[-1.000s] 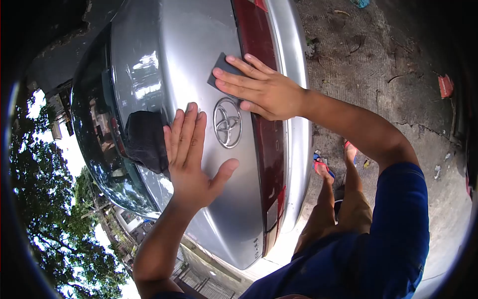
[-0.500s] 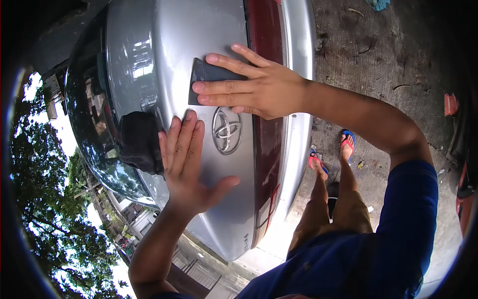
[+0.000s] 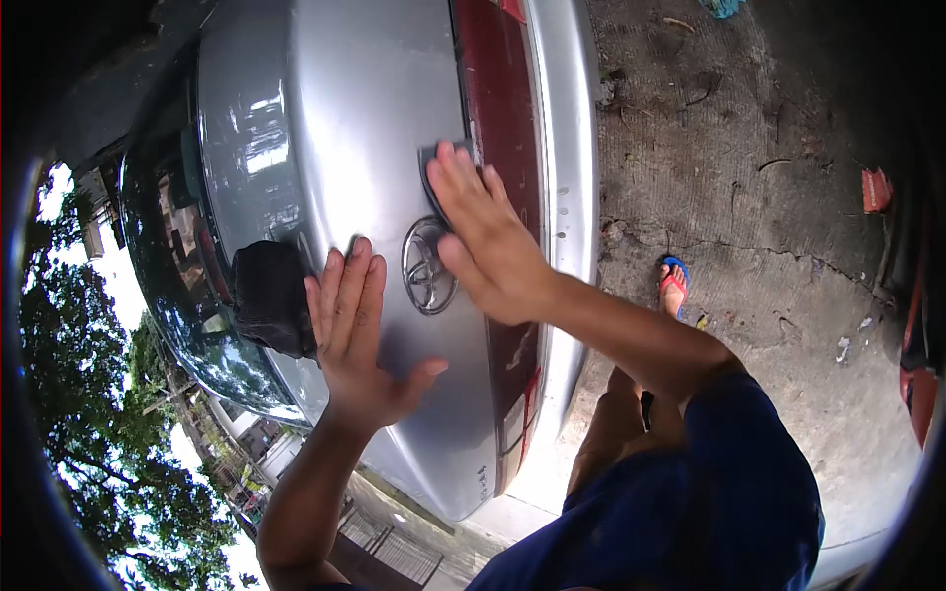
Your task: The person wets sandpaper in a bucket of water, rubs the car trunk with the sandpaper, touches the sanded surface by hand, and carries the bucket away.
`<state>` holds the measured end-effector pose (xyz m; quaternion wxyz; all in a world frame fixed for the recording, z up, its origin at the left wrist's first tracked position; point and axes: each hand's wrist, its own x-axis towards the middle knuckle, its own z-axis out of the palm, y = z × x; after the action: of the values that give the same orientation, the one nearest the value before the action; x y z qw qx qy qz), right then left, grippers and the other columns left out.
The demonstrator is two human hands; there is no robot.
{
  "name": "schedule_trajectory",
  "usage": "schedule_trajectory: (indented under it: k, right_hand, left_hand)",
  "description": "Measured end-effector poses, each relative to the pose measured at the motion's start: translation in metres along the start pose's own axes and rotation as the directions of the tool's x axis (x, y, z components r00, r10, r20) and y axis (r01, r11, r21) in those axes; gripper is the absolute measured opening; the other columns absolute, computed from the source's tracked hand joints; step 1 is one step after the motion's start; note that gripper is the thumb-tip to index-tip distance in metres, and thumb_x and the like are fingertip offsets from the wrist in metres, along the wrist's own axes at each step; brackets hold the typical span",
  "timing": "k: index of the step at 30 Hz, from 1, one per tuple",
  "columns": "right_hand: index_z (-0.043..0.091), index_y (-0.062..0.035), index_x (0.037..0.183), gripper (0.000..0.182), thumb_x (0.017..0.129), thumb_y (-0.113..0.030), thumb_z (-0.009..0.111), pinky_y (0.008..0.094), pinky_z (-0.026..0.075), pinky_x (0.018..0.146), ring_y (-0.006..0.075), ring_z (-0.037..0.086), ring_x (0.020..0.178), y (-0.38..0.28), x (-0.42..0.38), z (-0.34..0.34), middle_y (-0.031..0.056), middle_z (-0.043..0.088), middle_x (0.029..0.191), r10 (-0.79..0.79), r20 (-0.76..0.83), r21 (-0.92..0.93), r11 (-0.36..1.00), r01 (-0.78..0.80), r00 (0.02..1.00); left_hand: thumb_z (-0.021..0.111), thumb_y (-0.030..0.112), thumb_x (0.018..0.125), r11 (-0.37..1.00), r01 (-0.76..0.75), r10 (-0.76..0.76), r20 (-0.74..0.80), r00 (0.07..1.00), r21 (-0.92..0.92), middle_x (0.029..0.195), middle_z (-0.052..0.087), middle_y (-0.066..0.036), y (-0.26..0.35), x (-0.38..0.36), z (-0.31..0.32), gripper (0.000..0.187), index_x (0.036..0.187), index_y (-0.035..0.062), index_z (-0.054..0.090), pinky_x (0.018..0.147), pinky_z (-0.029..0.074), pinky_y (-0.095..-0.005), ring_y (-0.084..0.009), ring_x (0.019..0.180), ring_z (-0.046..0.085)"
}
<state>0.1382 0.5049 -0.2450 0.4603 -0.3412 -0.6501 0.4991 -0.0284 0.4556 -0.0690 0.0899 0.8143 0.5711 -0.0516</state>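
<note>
A silver car trunk with an oval emblem fills the middle. My left hand lies on the trunk left of the emblem, holding nothing, thumb stretched out. Beside its fingertips is a black cloth-like bundle. Just above the emblem, my right hand presses a dark sheet flat against the metal. The fingers cover most of the sheet, with its upper and left edges showing. My right palm hangs over the emblem's right side and the red light strip.
The silver bumper runs down the car's right side. Concrete ground lies beyond, with a red scrap and a sandalled foot. The rear window is at the left, with trees farther out.
My right hand has turned and moved across the trunk towards the red strip, and the dark sheet has moved right with it. My left hand stays on the trunk, while the view has shifted slightly.
</note>
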Motion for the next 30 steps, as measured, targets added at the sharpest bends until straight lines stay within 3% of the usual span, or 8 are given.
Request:
schedule_trajectory:
  k: [5,6,8,11,15,18,22,30]
  right_hand:
    - [0.021,0.0096,0.167,0.071,0.115,-0.037,0.038,0.0622,0.013,0.131,0.051,0.017,0.163,-0.006,-0.004,0.001,0.034,0.016,0.175,0.055,-0.014,-0.012,0.998,-0.055,0.998]
    - [0.022,0.0104,0.167,0.072,0.115,-0.037,0.039,0.0625,0.015,0.131,0.0508,0.018,0.163,-0.017,-0.04,0.008,0.034,0.016,0.175,0.088,0.116,0.021,0.996,-0.091,0.989]
    - [0.022,0.0112,0.167,0.072,0.116,-0.037,0.036,0.0634,0.016,0.13,0.05,0.016,0.164,-0.005,-0.015,0.005,0.0341,0.015,0.175,0.027,0.05,-0.031,0.999,-0.025,0.998]
    - [0.022,0.0111,0.167,0.072,0.116,-0.039,0.034,0.0625,0.016,0.13,0.0487,0.017,0.164,-0.017,-0.038,0.009,0.0342,0.016,0.175,0.102,0.089,0.019,0.994,-0.104,0.991]
    - [0.023,0.0109,0.166,0.072,0.116,-0.041,0.03,0.0603,0.014,0.132,0.046,0.018,0.164,-0.013,-0.02,0.006,0.034,0.018,0.175,0.069,0.061,0.02,0.997,-0.07,0.996]
    - [0.021,0.0106,0.167,0.072,0.116,-0.04,0.029,0.0615,0.013,0.131,0.0456,0.012,0.166,0.008,0.075,-0.023,0.0339,0.013,0.176,0.09,-0.067,-0.084,0.992,-0.095,0.994]
    - [0.024,0.0102,0.166,0.07,0.117,-0.04,0.028,0.0575,0.01,0.133,0.0437,0.016,0.165,-0.023,-0.031,0.003,0.0336,0.02,0.174,0.108,0.071,0.011,0.994,-0.109,0.992]
    - [0.022,0.0095,0.167,0.07,0.117,-0.04,0.029,0.0564,0.009,0.133,0.0433,0.016,0.165,-0.025,-0.028,-0.003,0.0337,0.02,0.174,0.138,0.11,-0.034,0.99,-0.135,0.984]
  left_hand:
    - [0.059,0.077,0.096,1.0,-0.01,0.01,0.001,1.0,-0.004,0.168,0.043,-0.026,-0.002,-0.003,-0.003,0.106,0.159,-0.0074,0.046,0.129,0.016,-0.0639,-0.0441,0.161,0.031]
    - [0.059,0.077,0.096,1.0,-0.015,0.015,-0.017,1.0,-0.007,0.168,0.043,-0.026,-0.003,-0.002,-0.003,0.106,0.16,-0.0075,0.045,0.129,0.016,-0.0639,-0.0441,0.161,0.032]
    - [0.056,0.077,0.098,1.0,-0.021,0.021,-0.037,0.999,-0.001,0.17,0.033,-0.032,-0.003,0.007,-0.001,0.11,0.163,-0.01,0.036,0.129,0.017,-0.0639,-0.0507,0.161,0.025]
    - [0.048,0.077,0.102,0.997,-0.05,0.046,-0.06,0.997,-0.066,0.173,0.018,-0.038,-0.006,0.001,-0.003,0.113,0.166,-0.0127,0.023,0.129,0.017,-0.063,-0.056,0.161,0.018]
    - [0.044,0.077,0.103,0.987,-0.076,0.064,-0.088,0.994,-0.139,0.173,0.018,-0.038,-0.01,-0.002,-0.003,0.116,0.167,-0.0144,0.013,0.13,0.017,-0.0611,-0.0554,0.161,0.018]
    - [0.051,0.075,0.102,0.983,-0.108,0.088,-0.138,0.986,-0.148,0.169,0.025,-0.042,-0.007,0.003,-0.004,0.115,0.163,-0.0176,0.021,0.129,0.02,-0.0636,-0.0588,0.158,0.023]
    - [0.051,0.075,0.102,0.97,-0.118,0.084,-0.162,0.983,-0.214,0.168,0.026,-0.042,-0.009,0.0,-0.003,0.115,0.163,-0.0184,0.021,0.129,0.02,-0.0631,-0.0589,0.158,0.024]
    - [0.039,0.079,0.103,0.971,-0.096,0.07,-0.124,0.99,-0.218,0.173,0.022,-0.037,-0.009,-0.002,-0.004,0.115,0.166,-0.0146,0.016,0.13,0.018,-0.0595,-0.0552,0.161,0.019]
